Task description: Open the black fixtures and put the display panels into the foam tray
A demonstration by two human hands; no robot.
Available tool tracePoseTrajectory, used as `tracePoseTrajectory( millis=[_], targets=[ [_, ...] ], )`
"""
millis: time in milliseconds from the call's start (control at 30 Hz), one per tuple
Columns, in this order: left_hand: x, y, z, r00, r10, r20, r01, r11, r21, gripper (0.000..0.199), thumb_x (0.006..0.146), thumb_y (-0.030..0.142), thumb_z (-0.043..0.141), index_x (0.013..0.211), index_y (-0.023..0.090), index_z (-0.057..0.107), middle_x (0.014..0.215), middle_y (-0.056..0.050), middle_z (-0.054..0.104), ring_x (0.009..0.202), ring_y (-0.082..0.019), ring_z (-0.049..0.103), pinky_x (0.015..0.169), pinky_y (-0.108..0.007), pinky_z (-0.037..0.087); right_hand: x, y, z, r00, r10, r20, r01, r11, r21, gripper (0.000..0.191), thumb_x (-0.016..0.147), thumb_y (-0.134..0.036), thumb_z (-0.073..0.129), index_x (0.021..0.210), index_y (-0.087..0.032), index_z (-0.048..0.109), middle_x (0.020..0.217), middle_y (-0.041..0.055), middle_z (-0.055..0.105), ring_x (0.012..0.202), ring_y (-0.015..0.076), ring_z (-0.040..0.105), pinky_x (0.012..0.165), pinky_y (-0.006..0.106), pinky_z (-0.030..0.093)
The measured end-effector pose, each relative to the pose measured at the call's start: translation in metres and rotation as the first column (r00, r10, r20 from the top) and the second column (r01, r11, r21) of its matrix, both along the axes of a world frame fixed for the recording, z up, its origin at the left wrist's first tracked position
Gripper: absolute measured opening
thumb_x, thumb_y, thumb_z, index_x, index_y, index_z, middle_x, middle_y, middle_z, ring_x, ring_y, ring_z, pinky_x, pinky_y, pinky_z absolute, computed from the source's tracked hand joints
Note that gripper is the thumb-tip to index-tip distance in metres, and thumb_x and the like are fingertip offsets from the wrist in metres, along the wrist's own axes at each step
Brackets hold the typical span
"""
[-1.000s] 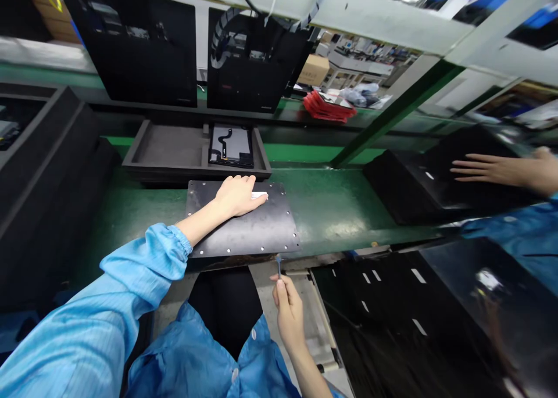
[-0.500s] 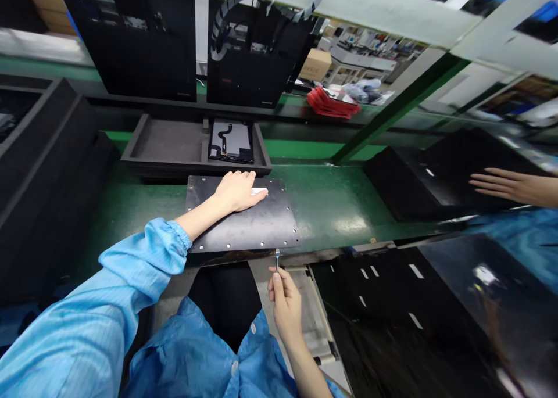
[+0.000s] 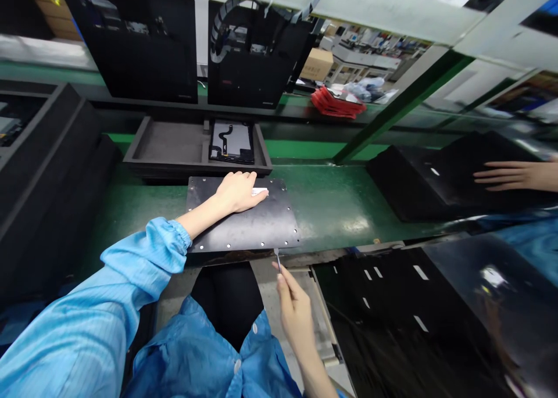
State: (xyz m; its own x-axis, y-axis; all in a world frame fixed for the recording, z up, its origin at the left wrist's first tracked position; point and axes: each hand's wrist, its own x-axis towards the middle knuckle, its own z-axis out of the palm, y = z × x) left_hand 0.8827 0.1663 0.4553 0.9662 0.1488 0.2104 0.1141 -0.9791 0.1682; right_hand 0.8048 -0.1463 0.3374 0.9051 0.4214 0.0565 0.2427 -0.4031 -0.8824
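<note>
A dark plate (image 3: 257, 226) with small holes along its border is lying on a green bench (image 3: 340, 200), its near side running along the bench's front edge. The left hand (image 3: 238, 192) is resting palm down on the plate, fingers close together and slightly bent, thumb spread; a white piece (image 3: 260, 192) is showing beside the thumb, and whether the hand is gripping it cannot be told. Just in front of the plate, the right hand (image 3: 296, 305) is pinching a thin tool (image 3: 279, 261) between thumb and forefinger, and the tool's tip is pointing at the plate's near edge; contact cannot be made out.

Just behind the plate, a grey divided tray (image 3: 168, 142) is sitting on the bench. Its right compartment is holding a flat panel (image 3: 239, 139), and a black ribbon cable (image 3: 225, 139) is curling over the panel's pale face. Well left of the plate, a stack of dark trays (image 3: 56, 154) is standing, the top one containing parts (image 3: 9, 122) only partly in view. Well right of the plate, a co-worker's hand (image 3: 517, 174) is lying spread on a black block (image 3: 436, 180). Beyond the plate and tray, a red stack (image 3: 335, 103) is lying near a cardboard box (image 3: 317, 65), whose contents are staying hidden.
</note>
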Motion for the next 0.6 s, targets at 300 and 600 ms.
tracePoseTrajectory(
  millis=[300, 600],
  targets=[
    [-0.014, -0.012, 0.0, 0.998, -0.068, 0.017, 0.069, 0.996, -0.06, 0.07, 0.107, 0.06, 0.049, 0.155, 0.01, 0.056, 0.165, -0.019, 0.052, 0.152, -0.036, 0.048, 0.129, -0.055, 0.035, 0.055, -0.028, 0.106, 0.861, 0.437, 0.258, -0.088, 0.629, -0.772, 0.049, 0.108, -0.019, 0.044, 0.15, -0.03, 0.069, 0.105, 0.0055, 0.079, 0.079, 0.0238, 0.079, 0.059, 0.033, 0.054],
    [-0.103, -0.037, 0.036, 0.901, -0.309, -0.303, 0.356, 0.927, 0.113, 0.095, 0.084, 0.045, 0.088, 0.167, 0.022, 0.047, 0.172, -0.026, 0.04, 0.154, -0.052, 0.045, 0.11, -0.068, 0.055, 0.058, -0.007, 0.147, 0.559, 0.708, 0.431, 0.15, 0.425, -0.893, 0.063, 0.08, 0.007, 0.054, 0.133, -0.022, 0.073, 0.085, 0.0059, 0.072, 0.055, 0.0186, 0.067, 0.048, 0.033, 0.016]
  ],
)
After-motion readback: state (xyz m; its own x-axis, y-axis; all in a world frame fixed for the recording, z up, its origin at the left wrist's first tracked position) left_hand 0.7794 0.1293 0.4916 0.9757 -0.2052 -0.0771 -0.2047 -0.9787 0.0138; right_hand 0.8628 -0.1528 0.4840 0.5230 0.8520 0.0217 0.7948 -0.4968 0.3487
